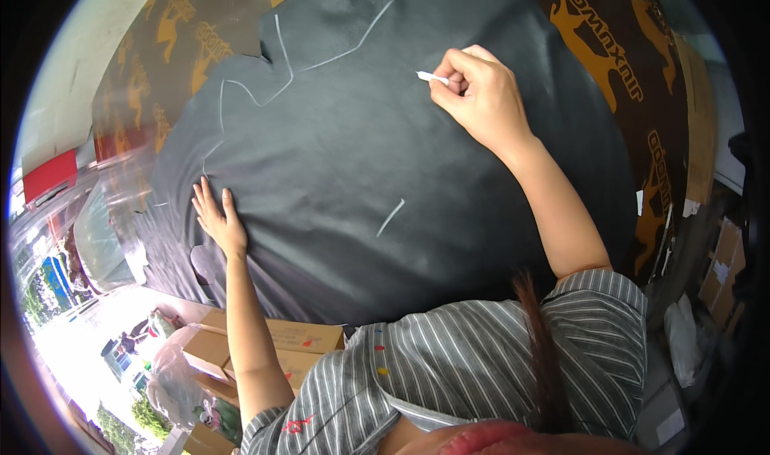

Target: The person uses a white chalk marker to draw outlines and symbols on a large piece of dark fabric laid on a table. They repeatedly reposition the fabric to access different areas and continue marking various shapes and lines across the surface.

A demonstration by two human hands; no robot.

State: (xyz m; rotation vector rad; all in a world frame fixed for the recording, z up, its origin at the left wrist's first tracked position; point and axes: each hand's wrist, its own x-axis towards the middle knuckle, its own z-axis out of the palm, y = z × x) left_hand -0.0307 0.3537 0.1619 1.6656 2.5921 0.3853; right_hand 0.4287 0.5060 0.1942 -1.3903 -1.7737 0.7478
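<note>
A large black leather hide (337,150) is spread over the table, with an uneven outline and small creases near its left side. My left hand (220,218) lies flat on the hide near its left edge, fingers stretched out and holding nothing. My right hand (485,90) pinches a white marking stick (433,78), its tip pointing left, just over or on the hide; I cannot tell whether it touches. White drawn lines run along the far left part of the hide, and a short white stroke (391,217) stands alone nearer to me.
Brown sheeting with an orange pattern (642,126) shows beyond the hide at both sides. Cardboard boxes (301,336) and clear plastic bags (172,375) sit below the table at the near left. A red object (50,176) lies at the far left. More cartons (720,266) stand at right.
</note>
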